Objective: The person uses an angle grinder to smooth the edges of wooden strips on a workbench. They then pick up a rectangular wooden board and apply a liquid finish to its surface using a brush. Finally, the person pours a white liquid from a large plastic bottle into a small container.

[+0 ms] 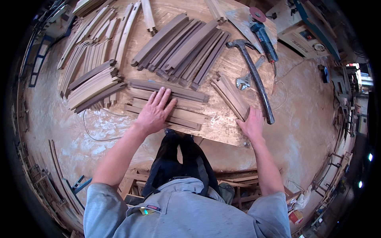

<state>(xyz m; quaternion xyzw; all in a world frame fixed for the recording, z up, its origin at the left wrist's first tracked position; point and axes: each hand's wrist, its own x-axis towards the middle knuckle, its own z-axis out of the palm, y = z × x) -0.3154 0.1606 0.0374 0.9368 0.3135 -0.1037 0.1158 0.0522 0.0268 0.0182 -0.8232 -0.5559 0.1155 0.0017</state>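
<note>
My left hand [156, 113] lies with its fingers stretched out across a row of short wooden strips [186, 104] near the table's front edge. These strips lie side by side, some pale and some dark brown. Further right, my right hand [252, 123] has its fingers wrapped round the near end of a small bundle of wooden strips [231, 95], which slants away on the tabletop. Just beyond that hand rests a claw hammer [254, 75] with a dark handle. An adjustable wrench [244, 81] lies between the hammer and the bundle, partly hidden.
Behind the row, a large group of dark wooden strips [180, 47] covers the middle of the wooden table [228, 133]. Stacked pale and dark pieces [95, 88] fill its left side. A blue angle grinder [264, 39] lies at the far right, beside a saw blade [244, 33].
</note>
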